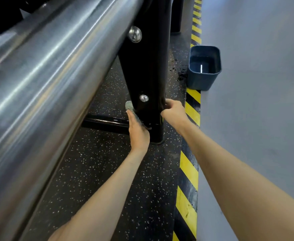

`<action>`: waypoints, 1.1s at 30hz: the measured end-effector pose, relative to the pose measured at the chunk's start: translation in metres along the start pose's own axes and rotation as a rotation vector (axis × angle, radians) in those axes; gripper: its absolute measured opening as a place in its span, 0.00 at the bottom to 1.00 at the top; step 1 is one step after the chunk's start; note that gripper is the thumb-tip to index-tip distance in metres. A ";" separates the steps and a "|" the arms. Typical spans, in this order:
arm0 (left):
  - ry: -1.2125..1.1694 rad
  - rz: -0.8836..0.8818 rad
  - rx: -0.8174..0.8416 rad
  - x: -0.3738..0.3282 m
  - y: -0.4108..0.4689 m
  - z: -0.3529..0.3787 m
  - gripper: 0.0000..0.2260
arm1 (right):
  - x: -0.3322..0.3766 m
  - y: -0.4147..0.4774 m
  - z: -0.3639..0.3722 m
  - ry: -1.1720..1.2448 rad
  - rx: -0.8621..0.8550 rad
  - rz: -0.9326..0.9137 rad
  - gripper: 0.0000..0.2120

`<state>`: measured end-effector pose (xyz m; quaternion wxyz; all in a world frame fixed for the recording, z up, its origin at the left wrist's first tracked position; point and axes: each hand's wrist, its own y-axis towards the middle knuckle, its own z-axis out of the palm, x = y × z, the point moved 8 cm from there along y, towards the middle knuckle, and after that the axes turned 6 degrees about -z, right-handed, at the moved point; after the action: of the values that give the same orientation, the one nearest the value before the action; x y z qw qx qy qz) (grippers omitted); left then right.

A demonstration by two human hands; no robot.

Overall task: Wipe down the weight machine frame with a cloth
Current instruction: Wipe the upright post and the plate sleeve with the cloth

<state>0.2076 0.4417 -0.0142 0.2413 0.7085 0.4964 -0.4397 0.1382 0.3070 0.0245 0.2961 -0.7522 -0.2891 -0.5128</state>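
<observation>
A glossy black upright post [146, 66] of the weight machine frame stands on the speckled rubber floor, with two silver bolt heads on its face. My left hand [138, 133] presses a grey cloth [131, 109] flat against the post's left side, near its base. My right hand [173, 111] grips the post's right edge at about the same height, fingers curled round it. A black horizontal base bar [106, 121] runs left from the post, behind my left hand.
A thick polished steel tube [47, 84] slants across the left of the view, close to my head. A dark blue bin [204, 66] holding water stands on the grey floor to the right, beside yellow-black hazard tape [188, 171]. Water drops mark the mat near it.
</observation>
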 end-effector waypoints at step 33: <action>0.100 -0.056 0.144 -0.002 -0.066 0.067 0.35 | -0.020 0.001 0.006 -0.108 0.141 -0.092 0.22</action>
<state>0.1215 0.4147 -0.0395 0.1525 0.7308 0.4946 -0.4450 0.1362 0.3085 0.0042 0.3085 -0.7419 -0.3740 -0.4631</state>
